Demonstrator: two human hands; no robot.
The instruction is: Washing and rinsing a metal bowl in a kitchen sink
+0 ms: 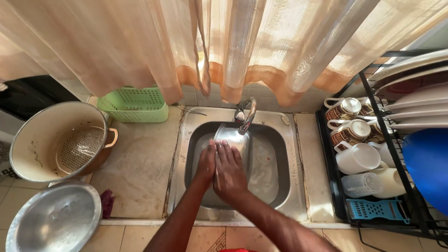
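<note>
Both my hands are over the steel sink (280,140), under the curved tap (248,115). Between them I hold a shiny steel vessel (229,135), tilted on its side below the spout. My left hand (206,163) grips its left side. Over its near part lies my right hand (229,171), fingers spread flat on the metal. Whether water runs from the tap I cannot tell.
A large pot (32,144) with a metal strainer (80,149) inside stands on the counter at left, a steel lid or bowl (53,219) below it. A green basket (134,105) sits at the back. A black dish rack (373,154) at right holds mugs, plates and a blue grater. Curtains hang above.
</note>
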